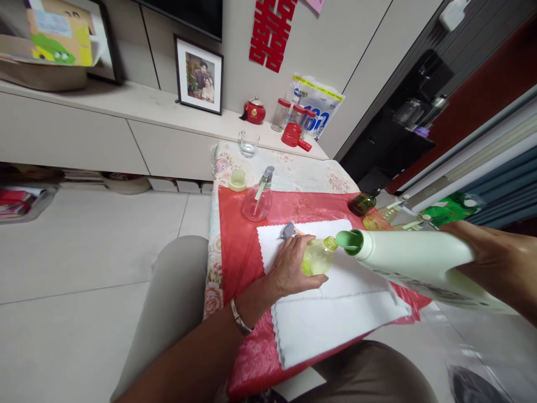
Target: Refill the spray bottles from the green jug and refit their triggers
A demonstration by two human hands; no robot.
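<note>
My left hand (293, 267) is wrapped round a small clear bottle (322, 256) tinted yellow-green, its neck tipped towards the right. A large pale green detergent jug (411, 254) lies almost level in the air, gripped by my right hand (495, 260). The jug's green spout (347, 240) is right at the small bottle's mouth; whether liquid is flowing I cannot tell. Beneath both is a white cloth (331, 324). A grey spray head (288, 230) rests on the cloth, just beyond my left hand.
On the red sheet (235, 246) stands a pink spray bottle (257, 198), with a pale green cap (237, 179) behind it. A glass cup (249, 144) is at the table's far edge. Dark green (362, 203) and yellow bottles (380, 217) line the right side.
</note>
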